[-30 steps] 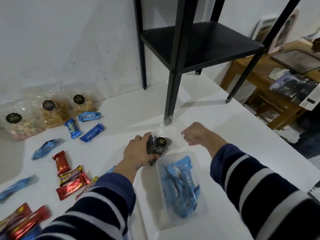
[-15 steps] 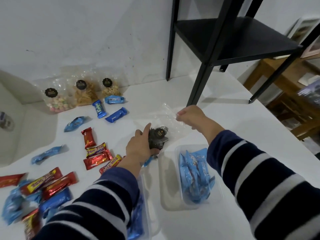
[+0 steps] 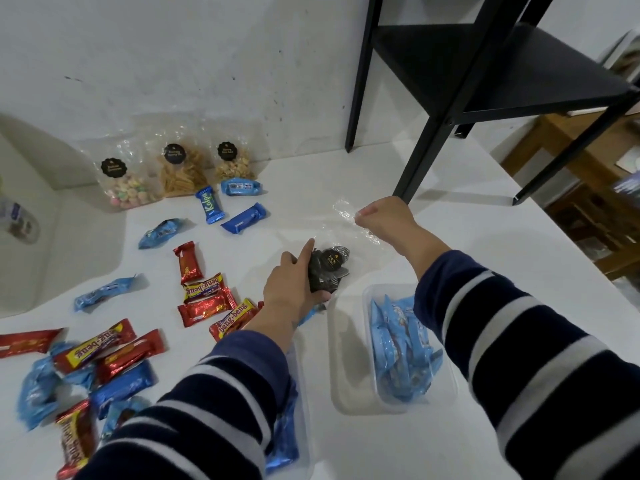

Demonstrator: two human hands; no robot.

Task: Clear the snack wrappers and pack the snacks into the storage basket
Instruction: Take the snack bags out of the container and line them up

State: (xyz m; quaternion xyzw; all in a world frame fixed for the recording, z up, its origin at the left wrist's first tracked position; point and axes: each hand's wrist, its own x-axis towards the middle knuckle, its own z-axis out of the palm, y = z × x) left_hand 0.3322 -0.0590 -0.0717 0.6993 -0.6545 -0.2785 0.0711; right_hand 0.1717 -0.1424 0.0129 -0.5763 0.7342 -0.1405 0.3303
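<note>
snack bag of dark pieces (image 3: 329, 270) sits at centre frame on the tabletop (image 3: 485, 244), just above the clear basket (image 3: 349, 393) of blue packs. the left hand (image 3: 291, 285) grips its bulk as before, while the right hand (image 3: 386, 221), pinching the clear wrapper top (image 3: 346, 216), has drawn it out further toward the upper right. the bag looks not yet packed.
</note>
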